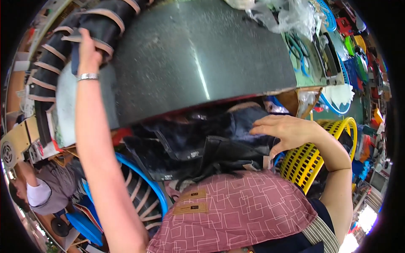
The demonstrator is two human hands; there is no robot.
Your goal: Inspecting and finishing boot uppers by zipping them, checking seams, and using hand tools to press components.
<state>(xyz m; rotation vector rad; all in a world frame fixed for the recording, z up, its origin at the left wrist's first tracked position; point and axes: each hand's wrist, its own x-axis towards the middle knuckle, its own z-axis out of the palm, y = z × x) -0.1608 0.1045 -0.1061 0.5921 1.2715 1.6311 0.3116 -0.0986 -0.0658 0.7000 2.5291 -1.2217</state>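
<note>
At the upper left, my left hand [89,52] reaches to a row of overlapping black pieces with beige edges [101,27], leather-like in look. Its fingers close on the edge of a dark piece [75,57]; part of the grip is hidden. My right hand [284,130] hovers palm down over my lap, fingers apart, holding nothing that I can see. Below it lie several black, fleece-lined pieces [181,145], heaped between the table edge and my pink patterned apron [249,211].
A dark, glossy tabletop [198,55] spans the middle. Scissors [297,48] and clear plastic bags [291,17] lie at its right end. A yellow basket [303,164] stands at my right, a blue-rimmed basket [162,198] at my left. Another person [50,189] sits at far left.
</note>
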